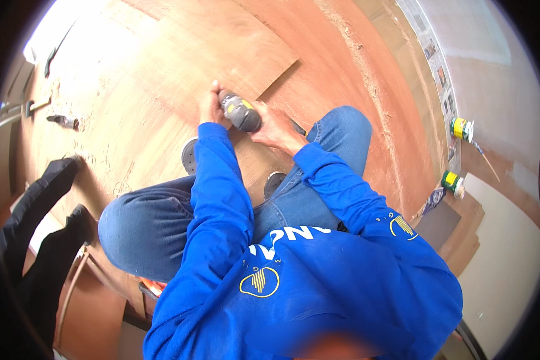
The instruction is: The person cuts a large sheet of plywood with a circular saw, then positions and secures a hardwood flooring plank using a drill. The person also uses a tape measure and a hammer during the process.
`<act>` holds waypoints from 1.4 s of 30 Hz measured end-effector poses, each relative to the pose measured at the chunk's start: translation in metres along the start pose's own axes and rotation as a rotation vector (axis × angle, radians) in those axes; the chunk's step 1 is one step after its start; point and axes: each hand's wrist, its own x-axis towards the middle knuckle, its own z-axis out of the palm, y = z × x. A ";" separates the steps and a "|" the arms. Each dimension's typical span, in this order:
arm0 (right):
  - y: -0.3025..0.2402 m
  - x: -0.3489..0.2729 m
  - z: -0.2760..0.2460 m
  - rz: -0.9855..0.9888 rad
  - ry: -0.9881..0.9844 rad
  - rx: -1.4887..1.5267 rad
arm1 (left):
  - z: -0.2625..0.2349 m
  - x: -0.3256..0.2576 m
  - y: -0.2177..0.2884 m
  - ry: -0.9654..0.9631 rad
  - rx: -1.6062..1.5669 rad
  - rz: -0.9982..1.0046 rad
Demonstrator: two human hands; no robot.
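My right hand [275, 128] is closed around a dark grey cordless drill [240, 113] with yellow markings, tilted with its front end toward my left hand. My left hand [209, 107] is against the drill's front end, fingers curled; whatever they grip there is hidden. Both hands are low over a thin wooden board [246, 45], near its corner closest to me. The drill's tip and the spot below it cannot be seen.
I sit with knees spread on a wooden surface [144, 129] strewn with shavings. Dark-clad legs [42, 198] of another person are at the left. A clamp-like tool [63, 121] lies nearby. Two green-and-yellow cans [460, 128] stand at right, one with a brush [486, 161] beside it.
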 end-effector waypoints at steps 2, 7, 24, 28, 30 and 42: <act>-0.004 -0.002 -0.002 -0.046 0.007 0.002 | -0.001 -0.012 0.018 0.242 0.392 0.190; -0.010 -0.001 -0.004 -0.053 0.032 0.175 | -0.025 -0.073 0.062 0.988 0.953 0.480; -0.033 -0.008 0.002 -0.111 -0.075 0.282 | -0.059 -0.022 0.052 0.910 0.889 0.639; -0.035 -0.010 0.004 -0.081 -0.088 0.306 | -0.065 -0.003 0.067 0.831 0.947 0.735; -0.034 -0.009 0.003 -0.058 -0.096 0.278 | -0.058 -0.008 0.069 0.826 1.015 0.760; -0.009 0.006 -0.001 0.032 0.148 0.495 | -0.032 -0.070 0.091 0.706 0.683 0.766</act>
